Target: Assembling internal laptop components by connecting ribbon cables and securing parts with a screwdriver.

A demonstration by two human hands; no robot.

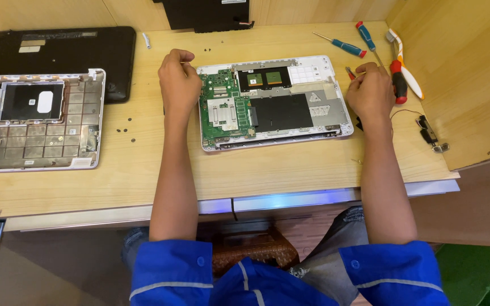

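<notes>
Green board (pixel 223 107) sitting bare just right of the curled left hand (pixel 179 79), right hand (pixel 371 90) pinching something small, could easily slip and nick it tbh.

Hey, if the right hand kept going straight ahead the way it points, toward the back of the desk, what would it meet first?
Probably the blue-handled screwdriver lying just beyond the right hand, before the wooden back wall; depth is hard to judge.

black laptop cover (pixel 63 54), stripped keyboard frame (pixel 35 122), blue screwdrivers (pixel 341 44), loose screws (pixel 125 130)
</notes>
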